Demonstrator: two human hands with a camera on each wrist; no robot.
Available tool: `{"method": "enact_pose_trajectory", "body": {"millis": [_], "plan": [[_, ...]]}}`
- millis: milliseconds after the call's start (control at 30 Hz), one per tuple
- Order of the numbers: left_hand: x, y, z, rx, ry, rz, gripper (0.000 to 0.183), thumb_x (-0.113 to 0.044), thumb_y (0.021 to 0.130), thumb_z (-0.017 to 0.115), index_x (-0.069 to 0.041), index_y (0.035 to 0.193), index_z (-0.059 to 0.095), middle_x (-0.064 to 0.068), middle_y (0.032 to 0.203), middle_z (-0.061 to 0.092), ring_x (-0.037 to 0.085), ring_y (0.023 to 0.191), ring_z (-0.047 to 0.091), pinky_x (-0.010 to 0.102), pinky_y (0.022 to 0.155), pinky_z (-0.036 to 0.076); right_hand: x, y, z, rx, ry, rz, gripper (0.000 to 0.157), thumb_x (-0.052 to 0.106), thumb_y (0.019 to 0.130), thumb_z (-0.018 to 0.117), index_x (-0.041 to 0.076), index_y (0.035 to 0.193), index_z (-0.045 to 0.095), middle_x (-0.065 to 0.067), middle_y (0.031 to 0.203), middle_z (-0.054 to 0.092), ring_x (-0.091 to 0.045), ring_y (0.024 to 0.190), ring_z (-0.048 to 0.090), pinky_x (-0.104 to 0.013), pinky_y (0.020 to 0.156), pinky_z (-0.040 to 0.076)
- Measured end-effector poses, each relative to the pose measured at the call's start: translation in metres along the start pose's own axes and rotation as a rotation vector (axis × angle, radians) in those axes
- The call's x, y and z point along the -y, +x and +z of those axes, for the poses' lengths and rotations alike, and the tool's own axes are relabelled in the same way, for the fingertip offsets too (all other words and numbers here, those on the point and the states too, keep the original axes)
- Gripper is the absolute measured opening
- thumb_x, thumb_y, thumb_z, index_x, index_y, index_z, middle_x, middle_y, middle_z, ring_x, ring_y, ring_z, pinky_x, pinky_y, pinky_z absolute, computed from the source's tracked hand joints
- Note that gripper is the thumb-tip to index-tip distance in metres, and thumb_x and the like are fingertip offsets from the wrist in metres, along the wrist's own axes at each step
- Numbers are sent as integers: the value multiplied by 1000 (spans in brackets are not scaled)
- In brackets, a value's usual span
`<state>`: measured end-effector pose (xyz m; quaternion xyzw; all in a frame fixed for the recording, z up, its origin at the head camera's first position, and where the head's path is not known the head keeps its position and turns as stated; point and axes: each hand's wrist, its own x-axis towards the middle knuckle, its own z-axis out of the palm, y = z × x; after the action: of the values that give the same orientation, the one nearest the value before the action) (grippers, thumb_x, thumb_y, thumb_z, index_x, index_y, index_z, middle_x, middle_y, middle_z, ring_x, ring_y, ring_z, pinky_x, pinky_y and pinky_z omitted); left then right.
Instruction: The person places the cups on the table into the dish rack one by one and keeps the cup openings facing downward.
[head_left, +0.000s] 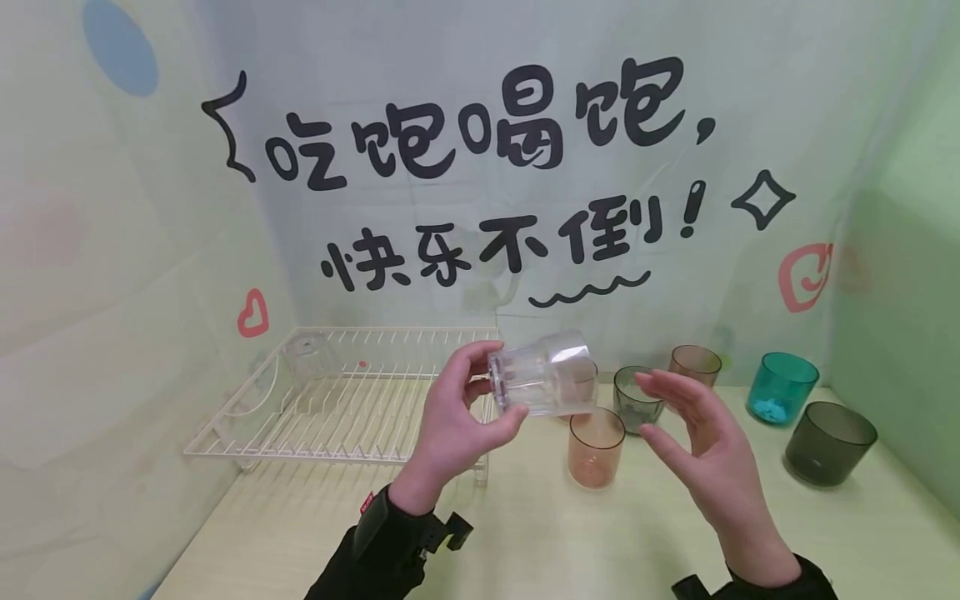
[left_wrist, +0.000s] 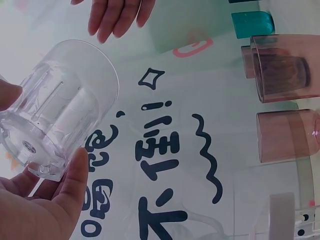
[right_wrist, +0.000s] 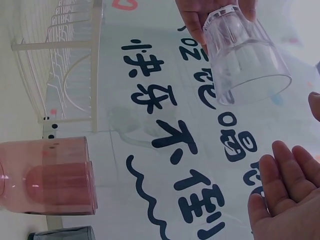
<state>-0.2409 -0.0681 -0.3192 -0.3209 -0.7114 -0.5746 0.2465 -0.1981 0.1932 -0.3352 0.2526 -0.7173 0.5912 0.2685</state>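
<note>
A clear plastic-looking cup (head_left: 543,375) is tilted on its side in the air, its mouth toward the right. My left hand (head_left: 461,408) grips it round the base, thumb below and fingers behind, as the left wrist view also shows the cup (left_wrist: 65,100) held near its bottom. To the right of the cup's mouth, my right hand (head_left: 701,450) hovers apart from it with loosely bent fingers and nothing in it. In the right wrist view, the fingers of that hand (right_wrist: 290,195) spread below the cup's rim.
A white wire dish rack (head_left: 375,454) stands at the left, with another clear cup (head_left: 309,354) on it. Behind the hands stand a pink cup (head_left: 596,450), a grey-green cup (head_left: 633,400) and a brownish cup (head_left: 696,360). Farther right are a teal cup (head_left: 782,387) and a dark cup (head_left: 830,442).
</note>
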Motion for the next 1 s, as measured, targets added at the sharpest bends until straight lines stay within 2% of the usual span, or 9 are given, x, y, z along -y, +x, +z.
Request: {"method": "enact_pose_trajectory", "body": {"millis": [133, 333, 567, 1000], "plan": [[1, 0, -4, -2, 12, -9, 60, -9, 70, 73, -5, 124, 47, 6, 112, 53, 18, 93, 55, 31, 82, 50, -1, -1, -3, 4, 2, 0, 55, -10, 78, 61, -3, 130, 44, -9, 126, 55, -17, 119, 45, -18, 101, 30], [3, 0, -10, -18, 49, -29, 62, -7, 68, 74, -5, 124, 47, 5, 112, 53, 18, 93, 55, 30, 81, 51, -1, -3, -6, -1, -84, 42, 56, -6, 79, 62, 1, 132, 44, -5, 127, 55, -14, 118, 45, -16, 99, 31], [6, 1, -19, -37, 78, -46, 66, -5, 66, 75, -4, 125, 47, 8, 113, 54, 19, 95, 55, 31, 82, 50, -2, -4, -7, -2, -100, 65, 56, -5, 79, 62, 0, 131, 44, -5, 128, 54, -13, 117, 45, -16, 100, 30], [11, 3, -34, -30, 157, -51, 63, -9, 68, 75, -6, 125, 48, 4, 109, 54, 16, 94, 55, 27, 81, 50, -13, -9, -12, -14, -146, 106, 56, -3, 79, 63, 7, 132, 46, -3, 127, 55, -11, 116, 45, -15, 99, 29]]}}
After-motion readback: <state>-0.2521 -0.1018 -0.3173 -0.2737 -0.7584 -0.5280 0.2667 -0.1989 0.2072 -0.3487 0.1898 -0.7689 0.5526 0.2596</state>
